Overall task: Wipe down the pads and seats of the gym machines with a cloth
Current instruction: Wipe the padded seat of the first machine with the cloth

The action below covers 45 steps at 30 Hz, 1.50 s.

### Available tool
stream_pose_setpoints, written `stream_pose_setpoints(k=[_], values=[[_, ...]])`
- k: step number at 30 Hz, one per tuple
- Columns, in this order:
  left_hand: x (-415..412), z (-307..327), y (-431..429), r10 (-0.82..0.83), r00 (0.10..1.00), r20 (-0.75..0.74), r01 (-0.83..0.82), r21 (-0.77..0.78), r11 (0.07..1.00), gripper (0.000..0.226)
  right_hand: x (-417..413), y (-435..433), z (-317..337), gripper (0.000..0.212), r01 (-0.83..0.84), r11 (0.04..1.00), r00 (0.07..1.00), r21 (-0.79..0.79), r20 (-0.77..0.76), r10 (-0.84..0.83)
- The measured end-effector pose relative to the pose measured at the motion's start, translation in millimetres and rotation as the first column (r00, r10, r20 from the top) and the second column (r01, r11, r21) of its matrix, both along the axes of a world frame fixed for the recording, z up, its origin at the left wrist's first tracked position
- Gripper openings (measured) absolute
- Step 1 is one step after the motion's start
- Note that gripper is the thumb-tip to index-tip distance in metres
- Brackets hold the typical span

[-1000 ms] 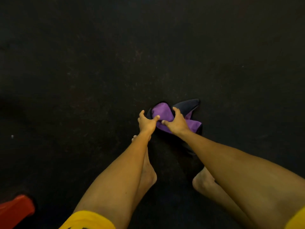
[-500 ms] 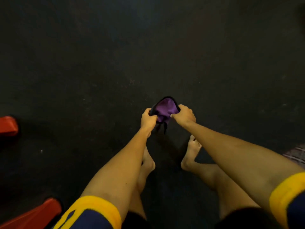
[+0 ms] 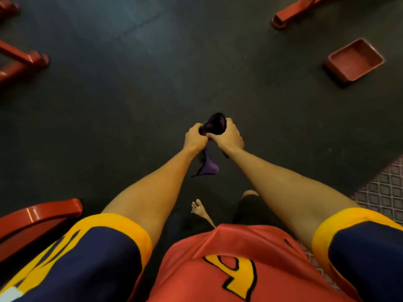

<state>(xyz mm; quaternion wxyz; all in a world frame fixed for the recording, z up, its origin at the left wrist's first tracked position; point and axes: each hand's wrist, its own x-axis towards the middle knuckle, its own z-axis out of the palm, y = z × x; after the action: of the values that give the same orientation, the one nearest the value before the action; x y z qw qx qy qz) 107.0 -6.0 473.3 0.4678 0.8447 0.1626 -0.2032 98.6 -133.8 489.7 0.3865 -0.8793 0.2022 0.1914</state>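
Two hands, the left hand (image 3: 194,138) and the right hand (image 3: 229,138), grip one purple cloth (image 3: 214,124) over one dark floor (image 3: 135,101). Four red frame pieces surround them: a blurred corner piece (image 3: 7,8) and a forked piece (image 3: 26,61) ahead and well left of the hands, a third piece (image 3: 293,10) ahead and to their right, and a curved piece (image 3: 40,215) behind the left hand. One red tray (image 3: 356,61) sits ahead and well right of the hands, one patterned mat (image 3: 386,194) lies behind the right hand, and one bare foot (image 3: 199,210) shows clearly below them.
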Motion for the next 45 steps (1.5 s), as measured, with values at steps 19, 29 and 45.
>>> stream_pose_setpoints(k=[19, 29, 45], values=[[150, 82, -38, -0.182, 0.975, -0.128, 0.201, 0.157, 0.967, 0.034, 187, -118, 129, 0.027, 0.157, 0.968, 0.925, 0.197, 0.313, -0.214], [299, 153, -89, 0.165, 0.979, -0.118, -0.200, -0.428, 0.881, 0.046, 274, -115, 144, 0.030, -0.114, 0.943, 0.966, 0.314, 0.258, 0.031], [615, 139, -12, -0.378, 0.923, -0.074, 0.311, -0.439, 0.843, 0.054, 514, 6, 113, 0.047, 0.117, 0.852, 0.951, 0.511, 0.190, -0.245]])
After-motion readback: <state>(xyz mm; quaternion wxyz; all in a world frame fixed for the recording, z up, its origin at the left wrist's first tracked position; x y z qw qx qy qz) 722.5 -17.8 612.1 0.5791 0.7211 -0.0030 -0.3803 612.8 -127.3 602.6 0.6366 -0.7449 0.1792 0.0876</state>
